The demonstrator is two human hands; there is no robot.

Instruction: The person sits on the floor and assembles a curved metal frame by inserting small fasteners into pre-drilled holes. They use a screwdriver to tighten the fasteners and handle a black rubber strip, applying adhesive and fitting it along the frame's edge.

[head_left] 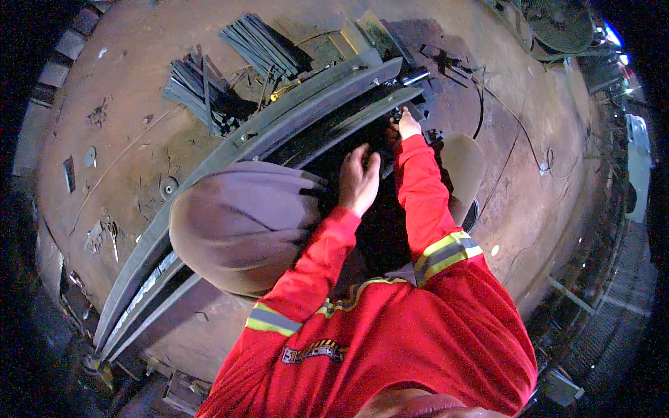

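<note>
Long dark steel beams (pixel 317 94) lie across the floor in front of me, running from the lower left to the upper middle. My right hand (pixel 407 126) is closed at the near side of their far right end, on something dark that I cannot make out. Lower and to its left, my left hand (pixel 358 181) hangs over the dark gap between my knees. Its thumb stands apart from slightly bent, somewhat blurred fingers, and no object shows in it. Deep shadow hides what lies below both hands.
Two bundles of thin metal bars (pixel 259 43) lie beyond the beams, near a yellow tool (pixel 284 89). A cable (pixel 519 125) snakes over the floor at right. A small round disc (pixel 168 186) rests left of my knee. Machinery (pixel 561 28) stands at the upper right.
</note>
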